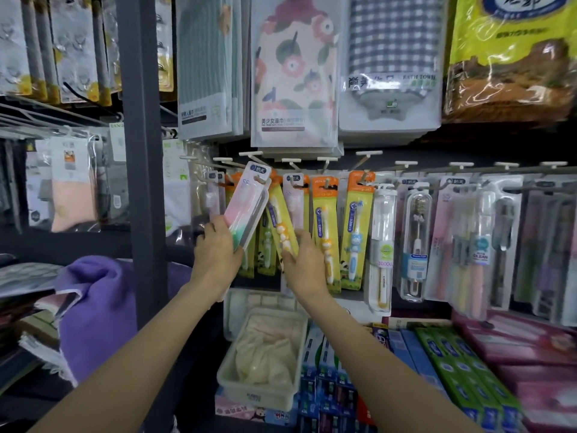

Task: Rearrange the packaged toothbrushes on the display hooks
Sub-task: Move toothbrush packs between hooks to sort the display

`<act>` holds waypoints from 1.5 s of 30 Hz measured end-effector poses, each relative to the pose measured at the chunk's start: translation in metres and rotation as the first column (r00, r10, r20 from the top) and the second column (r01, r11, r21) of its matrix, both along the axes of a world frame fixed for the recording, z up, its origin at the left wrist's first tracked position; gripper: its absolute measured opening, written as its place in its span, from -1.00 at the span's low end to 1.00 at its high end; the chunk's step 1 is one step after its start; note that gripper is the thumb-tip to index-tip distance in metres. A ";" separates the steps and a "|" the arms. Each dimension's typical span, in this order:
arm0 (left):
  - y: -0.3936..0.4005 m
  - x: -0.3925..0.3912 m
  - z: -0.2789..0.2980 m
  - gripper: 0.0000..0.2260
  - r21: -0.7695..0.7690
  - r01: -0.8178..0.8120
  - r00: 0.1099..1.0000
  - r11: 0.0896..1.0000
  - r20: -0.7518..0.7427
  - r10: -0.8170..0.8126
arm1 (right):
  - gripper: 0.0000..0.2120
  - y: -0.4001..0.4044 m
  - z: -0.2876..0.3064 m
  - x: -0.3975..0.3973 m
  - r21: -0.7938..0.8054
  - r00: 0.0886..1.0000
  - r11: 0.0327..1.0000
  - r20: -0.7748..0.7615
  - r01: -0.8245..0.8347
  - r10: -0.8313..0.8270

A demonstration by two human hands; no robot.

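left hand (pixel 217 245): raised, fingers curled, gripping | right hand (pixel 304 260): raised, pinching

Bright even overhead light; glare on clear plastic towel packs (pixel 390 73) at top. Soft blur throughout, worse at right edge. Wide-angle bending at frame edges; lower left dim.

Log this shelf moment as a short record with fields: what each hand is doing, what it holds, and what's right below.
Setting: shop display, packaged toothbrushes on hooks
Left hand: grips pink-and-green toothbrush pack, tilted, its top near the hooks
Right hand: holds lower end of yellow children's toothbrush pack, tilted
Neighbouring packs: yellow pack with blue toothbrush hangs straight
Below: white plastic bin holding pale cloth; toothpaste boxes beside it
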State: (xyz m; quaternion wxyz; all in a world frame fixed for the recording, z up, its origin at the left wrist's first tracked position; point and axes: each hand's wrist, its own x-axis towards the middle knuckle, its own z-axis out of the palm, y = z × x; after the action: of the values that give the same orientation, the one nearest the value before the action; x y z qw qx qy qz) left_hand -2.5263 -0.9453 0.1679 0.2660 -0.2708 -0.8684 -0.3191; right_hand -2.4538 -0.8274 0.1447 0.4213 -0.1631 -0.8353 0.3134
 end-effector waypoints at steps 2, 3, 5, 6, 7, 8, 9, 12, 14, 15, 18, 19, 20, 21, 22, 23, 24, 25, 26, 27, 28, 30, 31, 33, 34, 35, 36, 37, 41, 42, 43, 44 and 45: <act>0.004 0.005 -0.003 -0.58 0.047 0.015 0.999 0.999 0.029 -0.017 | -0.65 0.006 -0.003 0.006 -0.031 0.998 0.999 0.057 -0.040 0.041; 0.007 0.007 -0.004 -0.60 0.077 0.026 0.999 0.997 0.042 -0.029 | -0.67 0.010 -0.006 0.011 -0.032 0.996 0.999 0.079 -0.041 0.044; 0.012 0.012 -0.007 -0.61 0.152 0.057 0.996 0.987 0.066 -0.067 | -0.71 0.022 -0.010 0.025 -0.020 0.998 1.000 0.067 -0.022 0.023; 0.014 0.014 -0.009 -0.59 0.192 0.072 0.993 0.979 0.073 -0.088 | -0.74 0.029 -0.012 0.032 -0.007 0.999 1.000 0.036 -0.004 0.004; 0.017 0.017 -0.010 -0.53 0.224 0.081 0.992 0.971 0.073 -0.100 | -0.77 0.037 -0.012 0.041 0.011 1.000 0.999 -0.004 0.030 -0.030; 0.020 0.019 -0.012 -0.45 0.241 0.079 0.993 0.967 0.065 -0.097 | -0.79 0.045 -0.013 0.048 0.023 0.996 0.997 -0.041 0.078 -0.077; 0.022 0.022 -0.014 -0.37 0.249 0.066 0.995 0.966 0.055 -0.082 | -0.81 0.054 -0.013 0.055 0.025 0.989 0.991 -0.071 0.133 -0.131; 0.029 0.034 -0.020 -0.31 0.291 0.017 1.000 0.957 0.003 -0.019 | -0.84 0.078 -0.016 0.069 -0.017 0.957 0.962 -0.092 0.274 -0.274; 0.033 0.041 -0.027 -0.36 0.299 0.023 0.996 0.954 -0.088 0.004 | -0.79 0.086 -0.021 0.072 -0.042 0.948 0.951 -0.076 0.308 -0.310; 0.035 0.043 -0.030 -0.40 0.293 0.040 0.991 0.955 -0.135 0.000 | -0.75 0.088 -0.023 0.071 -0.049 0.948 0.950 -0.060 0.309 -0.311; 0.039 0.048 -0.040 -0.49 0.276 0.121 0.977 0.954 -0.204 -0.065 | -0.59 0.090 -0.023 0.065 -0.119 0.968 0.960 0.015 0.252 -0.252; 0.040 0.049 -0.042 -0.51 0.268 0.143 0.974 0.953 -0.211 -0.086 | -0.56 0.090 -0.020 0.062 -0.160 0.977 0.964 0.029 0.214 -0.212; 0.041 0.050 -0.045 -0.53 0.254 0.167 0.969 0.953 -0.223 -0.110 | -0.54 0.090 -0.018 0.060 -0.203 0.984 0.963 0.026 0.176 -0.174; 0.041 0.051 -0.047 -0.55 0.237 0.200 0.959 0.951 -0.246 -0.140 | -0.53 0.089 -0.017 0.058 -0.232 0.989 0.962 0.019 0.144 -0.144; 0.041 0.052 -0.049 -0.57 0.222 0.237 0.947 0.946 -0.270 -0.174 | -0.53 0.088 -0.016 0.057 -0.235 0.992 0.964 0.012 0.124 -0.125; 0.041 0.053 -0.051 -0.58 0.215 0.272 0.936 0.938 -0.284 -0.206 | -0.53 0.086 -0.016 0.057 -0.203 0.993 0.972 0.013 0.115 -0.115; 0.042 0.054 -0.052 -0.60 0.215 0.307 0.929 0.927 -0.281 -0.242 | -0.55 0.083 -0.018 0.056 -0.153 0.994 0.982 0.018 0.109 -0.108; 0.044 0.055 -0.052 -0.62 0.219 0.345 0.921 0.913 -0.263 -0.286 | -0.58 0.078 -0.020 0.057 -0.090 0.996 0.992 0.026 0.088 -0.086; 0.046 0.057 -0.051 -0.65 0.223 0.385 0.912 0.896 -0.240 -0.332 | -0.62 0.071 -0.022 0.058 -0.027 0.998 0.998 0.035 0.051 -0.050; 0.051 0.058 -0.048 -0.68 0.229 0.421 0.902 0.878 -0.209 -0.378 | -0.65 0.064 -0.024 0.058 0.027 0.999 1.000 0.042 0.001 -0.003; 0.057 0.059 -0.044 -0.69 0.240 0.450 0.892 0.860 -0.165 -0.421 | -0.67 0.057 -0.025 0.058 0.067 0.998 0.996 0.044 -0.056 0.053; 0.070 0.059 -0.032 -0.68 0.268 0.497 0.857 0.825 -0.002 -0.515 | -0.69 0.046 -0.024 0.057 0.092 0.985 0.981 0.023 -0.171 0.169; 0.076 0.059 -0.026 -0.66 0.276 0.508 0.832 0.816 0.087 -0.548 | -0.67 0.042 -0.022 0.058 0.074 0.976 0.973 0.009 -0.218 0.218; 0.085 0.056 -0.019 -0.65 0.280 0.504 0.802 0.817 0.200 -0.564 | -0.61 0.042 -0.019 0.061 0.003 0.972 0.972 -0.023 -0.234 0.234; 0.087 0.055 -0.018 -0.66 0.288 0.498 0.796 0.818 0.223 -0.563 | -0.60 0.045 -0.017 0.063 -0.020 0.976 0.976 -0.044 -0.215 0.214; 0.088 0.055 -0.019 -0.66 0.293 0.490 0.796 0.821 0.233 -0.558 | -0.61 0.048 -0.017 0.066 -0.030 0.977 0.978 -0.061 -0.209 0.206; 0.088 0.055 -0.021 -0.66 0.290 0.479 0.804 0.829 0.234 -0.547 | -0.63 0.051 -0.017 0.067 -0.038 0.975 0.976 -0.065 -0.214 0.211; 0.088 0.055 -0.024 -0.65 0.280 0.466 0.816 0.839 0.229 -0.530 | -0.65 0.054 -0.017 0.069 -0.041 0.974 0.974 -0.055 -0.223 0.220; 0.085 0.059 -0.032 -0.62 0.258 0.414 0.861 0.873 0.202 -0.467 | -0.74 0.063 -0.017 0.070 -0.120 0.963 0.956 -0.014 -0.267 0.267; 0.083 0.061 -0.032 -0.63 0.248 0.394 0.876 0.885 0.191 -0.444 | -0.76 0.064 -0.017 0.071 -0.147 0.958 0.947 -0.028 -0.286 0.285; 0.080 0.062 -0.032 -0.63 0.235 0.377 0.890 0.896 0.176 -0.421 | -0.77 0.063 -0.015 0.072 -0.186 0.948 0.930 -0.051 -0.318 0.314; 0.076 0.063 -0.031 -0.63 0.226 0.366 0.900 0.903 0.161 -0.406 | -0.77 0.063 -0.015 0.073 -0.237 0.936 0.905 -0.075 -0.352 0.345; 0.072 0.064 -0.030 -0.63 0.225 0.365 0.903 0.903 0.150 -0.402 | -0.77 0.061 -0.014 0.074 -0.289 0.920 0.874 -0.095 -0.390 0.380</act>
State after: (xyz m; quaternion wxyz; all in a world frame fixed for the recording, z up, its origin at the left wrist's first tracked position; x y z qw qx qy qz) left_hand -2.4624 -0.8732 0.1384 0.1369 -0.3779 -0.7845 -0.4722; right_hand -2.3796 -0.7663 0.1312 0.3352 -0.0507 -0.7854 0.5178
